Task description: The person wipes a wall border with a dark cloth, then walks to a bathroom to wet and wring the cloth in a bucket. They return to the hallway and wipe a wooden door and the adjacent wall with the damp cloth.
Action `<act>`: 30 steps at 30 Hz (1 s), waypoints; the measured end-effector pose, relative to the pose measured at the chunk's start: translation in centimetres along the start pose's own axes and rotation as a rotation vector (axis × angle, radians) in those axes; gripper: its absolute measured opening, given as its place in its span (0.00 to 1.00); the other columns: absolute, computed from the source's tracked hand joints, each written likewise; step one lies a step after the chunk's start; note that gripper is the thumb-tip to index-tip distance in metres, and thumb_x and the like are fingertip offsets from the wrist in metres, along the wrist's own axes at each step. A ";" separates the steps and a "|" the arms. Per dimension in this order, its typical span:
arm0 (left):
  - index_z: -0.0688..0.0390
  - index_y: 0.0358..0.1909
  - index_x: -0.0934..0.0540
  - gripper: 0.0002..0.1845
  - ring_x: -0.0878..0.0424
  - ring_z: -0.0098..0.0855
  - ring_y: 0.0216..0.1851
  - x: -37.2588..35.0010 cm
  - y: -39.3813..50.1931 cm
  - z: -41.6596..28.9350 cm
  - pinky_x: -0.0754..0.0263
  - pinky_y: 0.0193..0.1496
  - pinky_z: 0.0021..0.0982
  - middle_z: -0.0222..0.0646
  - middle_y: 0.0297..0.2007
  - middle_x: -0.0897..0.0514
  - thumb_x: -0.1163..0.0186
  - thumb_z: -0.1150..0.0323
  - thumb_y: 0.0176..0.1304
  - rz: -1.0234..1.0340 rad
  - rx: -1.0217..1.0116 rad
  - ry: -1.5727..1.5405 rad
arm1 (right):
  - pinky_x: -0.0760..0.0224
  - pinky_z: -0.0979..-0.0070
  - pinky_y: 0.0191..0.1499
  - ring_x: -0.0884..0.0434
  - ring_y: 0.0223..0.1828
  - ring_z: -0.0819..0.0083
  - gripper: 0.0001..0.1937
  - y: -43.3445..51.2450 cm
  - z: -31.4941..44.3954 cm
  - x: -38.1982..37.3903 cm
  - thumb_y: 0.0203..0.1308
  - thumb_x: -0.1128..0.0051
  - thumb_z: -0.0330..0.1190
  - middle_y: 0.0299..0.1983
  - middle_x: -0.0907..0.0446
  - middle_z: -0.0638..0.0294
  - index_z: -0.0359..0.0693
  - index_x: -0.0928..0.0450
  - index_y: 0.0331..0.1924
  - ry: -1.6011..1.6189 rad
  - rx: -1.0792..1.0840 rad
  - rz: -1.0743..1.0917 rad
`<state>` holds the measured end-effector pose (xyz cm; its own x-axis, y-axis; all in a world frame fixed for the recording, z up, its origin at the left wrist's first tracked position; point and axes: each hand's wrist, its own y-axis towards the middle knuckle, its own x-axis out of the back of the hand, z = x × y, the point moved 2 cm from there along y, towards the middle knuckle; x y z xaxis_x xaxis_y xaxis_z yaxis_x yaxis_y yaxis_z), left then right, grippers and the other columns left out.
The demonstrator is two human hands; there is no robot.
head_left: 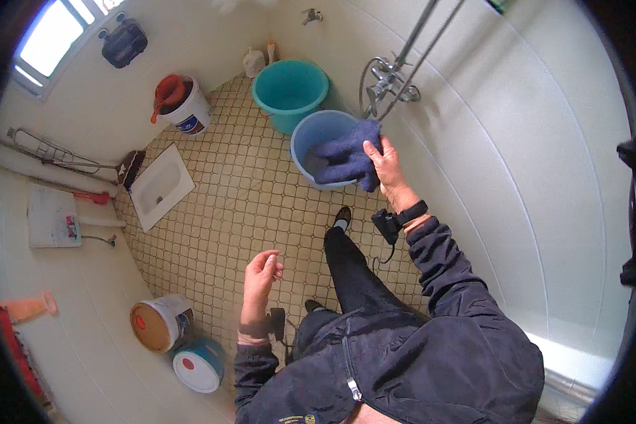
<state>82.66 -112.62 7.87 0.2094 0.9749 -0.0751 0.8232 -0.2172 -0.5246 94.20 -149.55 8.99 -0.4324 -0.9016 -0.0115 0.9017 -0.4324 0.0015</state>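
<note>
My right hand (pixel 386 165) grips a dark blue cloth (pixel 344 153), which looks like a towel, at the right rim of a light blue plastic bucket (pixel 303 139). Part of the cloth hangs down into the bucket, and another part drapes outside its rim. Behind it, very close, stands a teal plastic bucket (pixel 289 90) with its inside visible. My left hand (pixel 262 273) is held over the tiled floor, well apart from the buckets. Its fingers curl loosely, and I see nothing in them.
A squat toilet pan (pixel 161 188) is set in the tiled floor (pixel 233 196), with a brush (pixel 131 168) beside it. A white pail (pixel 193 108) holds a red dipper (pixel 169 91). Shower taps (pixel 387 85) project from the right wall. Two lidded pails (pixel 149 327) (pixel 197 368) stand lower left.
</note>
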 end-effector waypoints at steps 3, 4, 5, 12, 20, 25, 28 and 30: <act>0.61 0.53 0.22 0.16 0.23 0.17 0.26 -0.6 5.4 -2.5 0.33 0.28 0.20 0.30 0.30 0.16 0.44 0.62 0.71 -0.048 0.081 0.062 | 0.34 0.60 0.62 0.26 0.60 0.48 0.34 4.9 -5.5 0.7 0.61 0.39 0.44 0.57 0.25 0.43 0.33 0.38 0.64 -0.632 0.005 -0.184; 0.61 0.54 0.22 0.16 0.23 0.17 0.26 -1.0 7.1 -3.1 0.33 0.29 0.20 0.30 0.30 0.17 0.44 0.61 0.71 -0.083 0.144 0.106 | 0.34 0.59 0.61 0.26 0.60 0.47 0.35 6.5 -8.0 1.1 0.60 0.38 0.45 0.58 0.26 0.42 0.35 0.40 0.65 -0.794 -0.066 -0.165; 0.62 0.54 0.23 0.17 0.23 0.17 0.26 -1.4 8.6 -3.7 0.32 0.29 0.20 0.30 0.30 0.16 0.44 0.61 0.71 -0.094 0.168 0.105 | 0.34 0.58 0.61 0.27 0.60 0.46 0.37 7.4 -10.5 1.6 0.59 0.38 0.45 0.58 0.27 0.42 0.37 0.41 0.67 -0.965 -0.094 -0.155; 0.62 0.56 0.23 0.19 0.23 0.19 0.30 -6.5 23.3 -5.5 0.31 0.33 0.22 0.30 0.33 0.17 0.47 0.60 0.72 0.029 0.277 0.185 | 0.31 0.55 0.57 0.23 0.55 0.44 0.38 10.5 -25.8 3.1 0.56 0.37 0.45 0.51 0.21 0.43 0.42 0.41 0.68 -0.768 -0.646 0.163; 0.62 0.55 0.23 0.18 0.22 0.22 0.31 -12.8 39.4 2.0 0.30 0.35 0.24 0.31 0.34 0.16 0.46 0.61 0.71 0.232 0.411 0.043 | 0.36 0.57 0.64 0.31 0.64 0.44 0.42 13.9 -36.8 1.0 0.57 0.36 0.48 0.64 0.32 0.40 0.39 0.45 0.71 -0.661 -0.627 0.359; 0.59 0.52 0.23 0.15 0.22 0.23 0.28 -14.8 48.5 9.8 0.29 0.31 0.24 0.31 0.31 0.18 0.43 0.67 0.66 0.221 0.503 -0.112 | 0.46 0.56 0.71 0.42 0.71 0.43 0.47 17.8 -44.2 -0.3 0.59 0.38 0.52 0.71 0.42 0.42 0.39 0.53 0.74 -0.589 -0.898 0.296; 0.60 0.55 0.25 0.16 0.22 0.24 0.29 -14.3 51.2 13.5 0.28 0.33 0.24 0.31 0.33 0.19 0.43 0.69 0.66 0.203 0.509 -0.129 | 0.47 0.52 0.70 0.46 0.74 0.46 0.47 19.9 -47.8 -1.5 0.60 0.40 0.53 0.73 0.45 0.45 0.42 0.55 0.75 -0.765 -1.033 0.276; 0.59 0.58 0.27 0.18 0.22 0.24 0.31 -13.7 52.2 15.6 0.27 0.36 0.24 0.32 0.36 0.20 0.44 0.71 0.66 0.238 0.508 -0.087 | 0.41 0.43 0.65 0.44 0.73 0.48 0.46 21.4 -50.0 -2.1 0.60 0.40 0.54 0.73 0.45 0.47 0.50 0.55 0.76 -0.684 -1.052 0.260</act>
<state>114.54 -136.61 -31.68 0.2957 0.9072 -0.2994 0.3966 -0.4017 -0.8255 114.71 -156.44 -40.93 0.1237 -0.9149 0.3842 0.3948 -0.3098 -0.8649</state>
